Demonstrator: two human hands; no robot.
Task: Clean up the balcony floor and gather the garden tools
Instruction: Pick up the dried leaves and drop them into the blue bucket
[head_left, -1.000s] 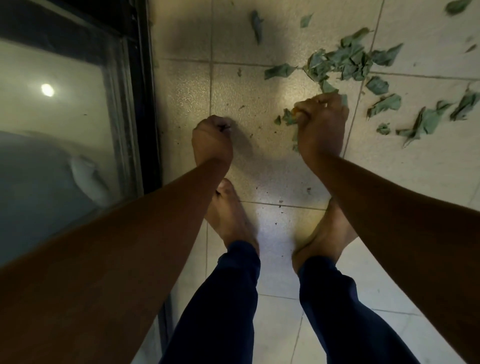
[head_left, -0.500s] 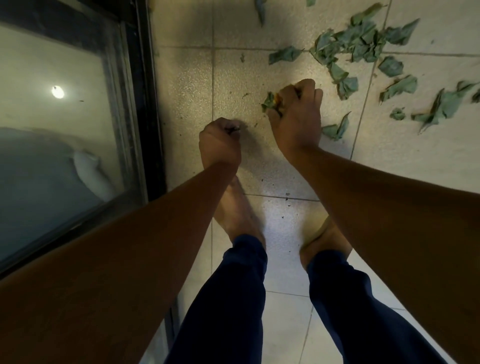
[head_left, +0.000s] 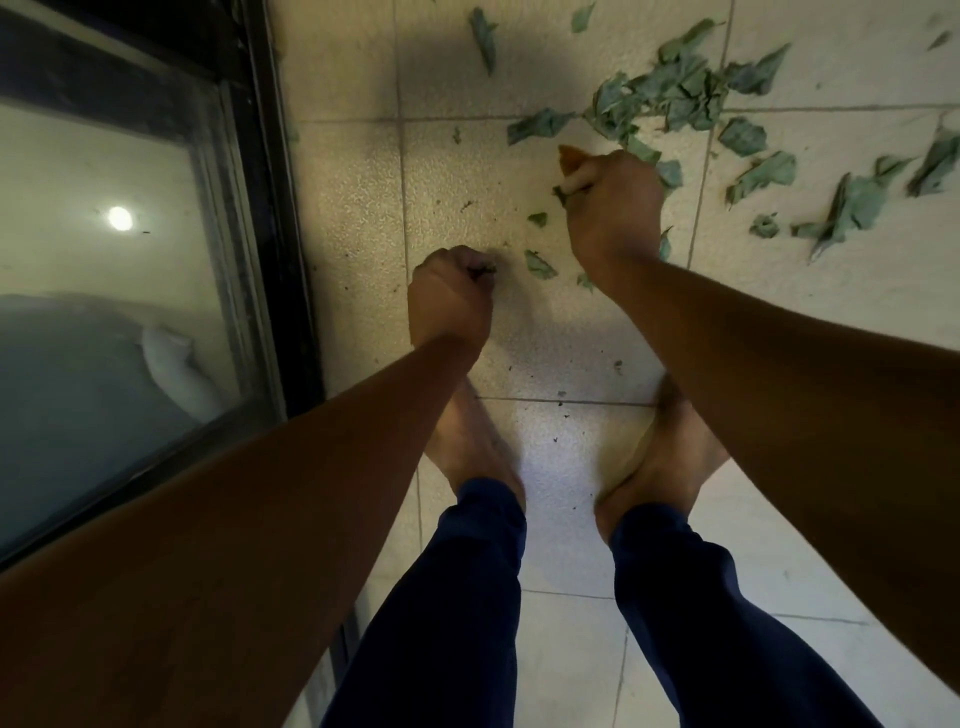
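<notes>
Torn green leaves lie scattered on the pale tiled balcony floor (head_left: 571, 322), with the thickest heap of leaves (head_left: 670, 93) at the top right. My right hand (head_left: 613, 208) hangs low over the floor by that heap, its fingers curled round a bunch of picked-up leaves, a yellow-brown one sticking out at the top. My left hand (head_left: 449, 299) is a closed fist just left of it, with small dark leaf bits showing in its grip. A few small leaf pieces (head_left: 539, 264) lie between the two hands.
A dark-framed glass door (head_left: 260, 218) runs along the left side, reflecting a lamp. My bare feet (head_left: 467, 441) and dark blue trouser legs stand on the tiles below the hands. More leaves (head_left: 852, 202) lie spread toward the right edge.
My right hand has shifted slightly right and back toward the heap, leaving a few small leaf pieces on the floor beneath it. My left fist has stayed in place.
</notes>
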